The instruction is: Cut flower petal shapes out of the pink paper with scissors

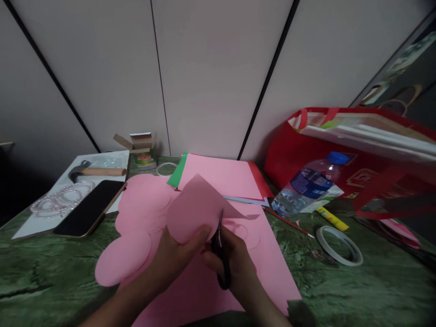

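Note:
My left hand (182,252) grips a piece of pink paper (195,206) by its lower edge, the thumb lying on top. The paper is rounded on the left and runs to a pointed strip on the right. In my right hand (236,259) is a pair of black-handled scissors (221,254), its blades at the paper's right part. Beneath both hands lies a large pink sheet (272,281). Rounded pink paper cutouts (124,259) overlap in a pile left of my hands.
Behind are stacked coloured sheets (221,175) and a small open box (145,156). At left lie a hammer (102,171), beads (64,200) and a phone (90,206). At right are a water bottle (306,186), pencil (289,221), tape roll (340,247) and red bag (286,150).

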